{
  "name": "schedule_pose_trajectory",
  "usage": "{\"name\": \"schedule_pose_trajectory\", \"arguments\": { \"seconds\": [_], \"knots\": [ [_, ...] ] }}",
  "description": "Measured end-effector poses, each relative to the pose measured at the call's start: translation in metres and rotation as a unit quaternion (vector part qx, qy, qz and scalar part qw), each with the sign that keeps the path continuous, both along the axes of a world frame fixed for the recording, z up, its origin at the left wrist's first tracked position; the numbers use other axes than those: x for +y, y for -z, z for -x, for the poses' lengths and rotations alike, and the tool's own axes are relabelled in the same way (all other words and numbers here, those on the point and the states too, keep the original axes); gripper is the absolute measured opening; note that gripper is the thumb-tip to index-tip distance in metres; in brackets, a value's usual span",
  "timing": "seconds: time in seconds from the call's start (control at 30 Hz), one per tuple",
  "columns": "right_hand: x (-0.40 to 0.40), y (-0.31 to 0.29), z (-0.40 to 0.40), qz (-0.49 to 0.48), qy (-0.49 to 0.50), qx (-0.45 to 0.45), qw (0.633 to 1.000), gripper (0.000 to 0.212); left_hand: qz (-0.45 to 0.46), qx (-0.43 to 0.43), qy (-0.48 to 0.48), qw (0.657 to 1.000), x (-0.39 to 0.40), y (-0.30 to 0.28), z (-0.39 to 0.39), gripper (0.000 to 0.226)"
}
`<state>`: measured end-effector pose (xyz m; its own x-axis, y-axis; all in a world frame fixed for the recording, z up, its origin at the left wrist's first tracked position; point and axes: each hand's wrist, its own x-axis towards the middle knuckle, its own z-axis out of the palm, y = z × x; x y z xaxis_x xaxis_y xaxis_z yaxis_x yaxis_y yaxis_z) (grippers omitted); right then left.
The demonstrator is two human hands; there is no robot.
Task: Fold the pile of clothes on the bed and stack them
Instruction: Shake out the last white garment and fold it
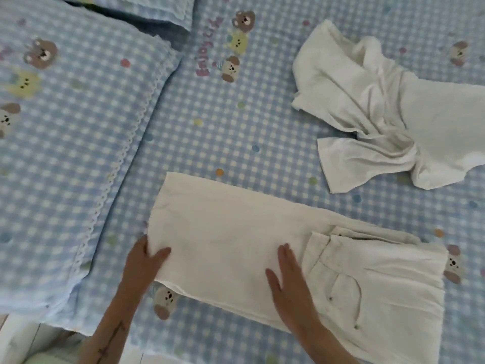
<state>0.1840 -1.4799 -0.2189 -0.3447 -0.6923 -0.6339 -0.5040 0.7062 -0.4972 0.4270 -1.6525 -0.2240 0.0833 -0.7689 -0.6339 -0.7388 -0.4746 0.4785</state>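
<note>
Head view: the white trousers (262, 240) lie left-to-right on the near bed (236, 127). Left hand (147, 261) pinches their left end; right hand (288, 282) presses flat mid-length.

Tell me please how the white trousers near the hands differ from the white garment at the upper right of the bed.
The white trousers lie flat and smooth, their legs folded over; the white garment lies crumpled, bunched at its middle. The left hand grips the folded end of the trousers and the right hand rests flat on them; no hand touches the garment. The trousers show a pocket and rivets; the garment shows none. Both are pale and lie on the blue checked bed sheet.
</note>
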Motion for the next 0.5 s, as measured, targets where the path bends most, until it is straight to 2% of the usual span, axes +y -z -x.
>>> {"name": "schedule_pose_trajectory", "arguments": {
  "seconds": [0.07,0.17,0.27,0.33,0.4,0.47,0.5],
  "knots": [
    [-0.027,-0.026,-0.022,0.039,0.053,-0.084,0.994,0.058,0.019,0.083,-0.002,0.996,0.015,-0.026,0.029,0.05],
    [-0.056,-0.066,-0.031,0.055,0.172,-0.209,0.961,0.042,-0.032,0.216,0.053,0.974,0.053,-0.065,0.087,0.057],
    [-0.062,-0.094,-0.012,0.051,0.266,-0.178,0.946,0.037,-0.076,0.323,0.056,0.942,0.094,-0.091,0.14,0.039],
    [-0.042,-0.099,0.018,0.05,0.346,-0.147,0.925,0.027,-0.083,0.351,0.106,0.926,0.121,-0.098,0.167,0.053],
    [-0.009,-0.099,0.057,0.056,0.406,-0.14,0.902,0.019,-0.083,0.356,0.217,0.905,0.146,-0.1,0.184,0.064],
    [0.033,-0.095,0.105,0.064,0.463,-0.155,0.87,0.011,-0.046,0.334,0.288,0.896,0.161,-0.092,0.197,0.059],
    [0.055,-0.091,0.13,0.064,0.49,-0.159,0.855,0.011,-0.012,0.309,0.277,0.91,0.163,-0.083,0.202,0.051]
  ]
}}
